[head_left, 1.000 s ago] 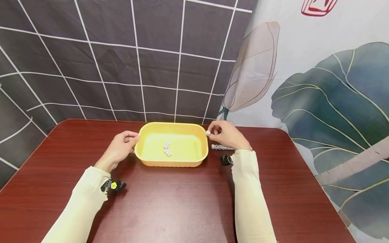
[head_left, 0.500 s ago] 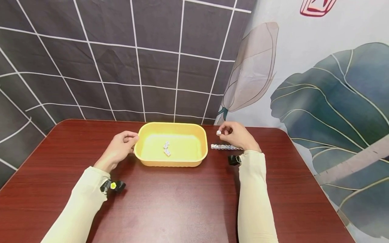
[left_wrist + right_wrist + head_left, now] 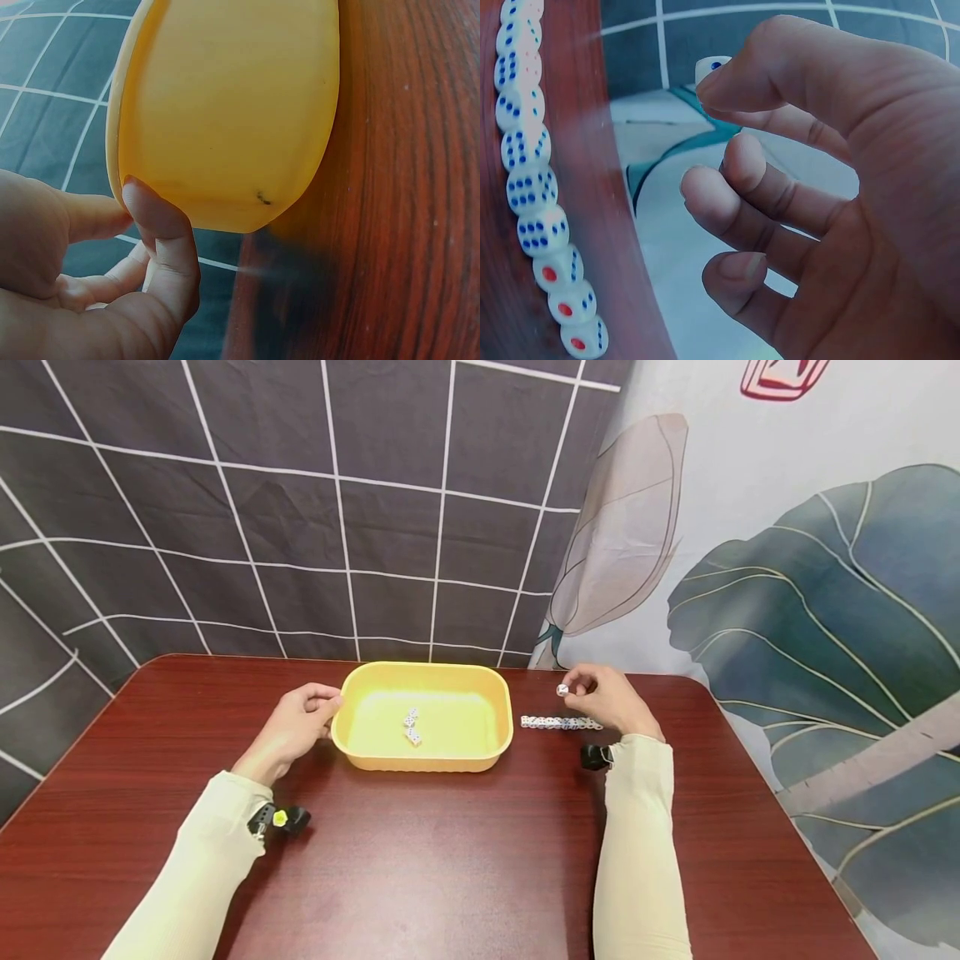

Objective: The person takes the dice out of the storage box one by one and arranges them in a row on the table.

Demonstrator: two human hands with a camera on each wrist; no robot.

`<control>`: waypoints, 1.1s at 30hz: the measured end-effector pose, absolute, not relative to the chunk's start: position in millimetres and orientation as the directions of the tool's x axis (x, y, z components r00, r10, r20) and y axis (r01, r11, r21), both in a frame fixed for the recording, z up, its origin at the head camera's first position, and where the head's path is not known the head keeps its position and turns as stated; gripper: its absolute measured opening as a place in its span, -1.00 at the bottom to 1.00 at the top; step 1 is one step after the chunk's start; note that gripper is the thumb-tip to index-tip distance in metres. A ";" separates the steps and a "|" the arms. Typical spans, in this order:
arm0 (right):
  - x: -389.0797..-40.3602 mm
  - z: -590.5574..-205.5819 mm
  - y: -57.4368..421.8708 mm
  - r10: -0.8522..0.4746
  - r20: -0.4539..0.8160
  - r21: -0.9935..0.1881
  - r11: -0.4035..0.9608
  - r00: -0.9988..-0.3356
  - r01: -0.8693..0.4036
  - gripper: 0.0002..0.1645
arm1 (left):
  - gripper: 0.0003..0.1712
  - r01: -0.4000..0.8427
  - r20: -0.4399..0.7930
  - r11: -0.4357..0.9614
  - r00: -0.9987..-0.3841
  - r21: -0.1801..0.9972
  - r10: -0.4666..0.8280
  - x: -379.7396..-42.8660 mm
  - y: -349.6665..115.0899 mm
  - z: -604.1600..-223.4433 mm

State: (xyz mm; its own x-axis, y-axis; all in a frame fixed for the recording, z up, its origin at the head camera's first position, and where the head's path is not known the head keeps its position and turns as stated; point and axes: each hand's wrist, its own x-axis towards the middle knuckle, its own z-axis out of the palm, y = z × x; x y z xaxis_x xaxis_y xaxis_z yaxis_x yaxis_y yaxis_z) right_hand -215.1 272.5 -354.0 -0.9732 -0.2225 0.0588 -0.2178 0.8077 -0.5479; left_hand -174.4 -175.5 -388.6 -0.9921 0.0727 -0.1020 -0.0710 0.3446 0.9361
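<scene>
My left hand [image 3: 291, 727] pinches the left end of a yellow plastic tub [image 3: 431, 763]; in the left wrist view thumb and finger meet at its rim. Inside the tub lie several white dice [image 3: 412, 727]. Between thumb and forefinger my right hand [image 3: 611, 700] holds a single white die [image 3: 562, 690], raised over the table to the right of the tub. Just below that hand, a straight row of white dice [image 3: 555, 723] runs along the table. The right wrist view shows the row's dice [image 3: 532, 187] side by side, with blue and red pips.
A dark red wooden table [image 3: 450, 852] carries everything. Behind its far edge hangs a dark cloth with white grid lines [image 3: 390, 527], and to the right a pale cloth printed with large leaves [image 3: 847, 593].
My right hand has moved right, away from the tub's right rim, with the die still pinched, uncovering more of the dice row. The left hand has stayed at the tub.
</scene>
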 end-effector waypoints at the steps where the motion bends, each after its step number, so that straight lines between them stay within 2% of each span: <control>1: -214.8 -354.7 274.6 -0.219 0.059 -0.549 0.808 -0.974 -0.214 -0.83 | -0.53 -0.072 -0.104 0.345 -0.992 0.936 0.073 -174.4 -175.6 -388.6; 18: -204.3 -363.4 311.5 -0.085 0.010 -0.524 0.848 -0.996 -0.077 -0.88 | -0.54 -0.064 -0.094 0.341 -0.993 0.938 0.072 -174.6 -175.5 -389.0; 33: -197.9 -369.0 329.6 -0.001 -0.117 -0.514 0.856 -0.993 0.060 -0.83 | -0.54 -0.064 -0.093 0.338 -0.993 0.939 0.071 -174.9 -176.2 -389.9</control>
State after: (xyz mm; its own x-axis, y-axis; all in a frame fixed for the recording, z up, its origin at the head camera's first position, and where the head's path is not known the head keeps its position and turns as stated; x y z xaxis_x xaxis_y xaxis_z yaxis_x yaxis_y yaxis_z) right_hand -197.9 329.6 -369.0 -0.9931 -0.0008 -0.1173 0.0600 0.8559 -0.5136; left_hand -174.9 -176.2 -389.9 -0.9931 0.0713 -0.0933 -0.0639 0.3385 0.9388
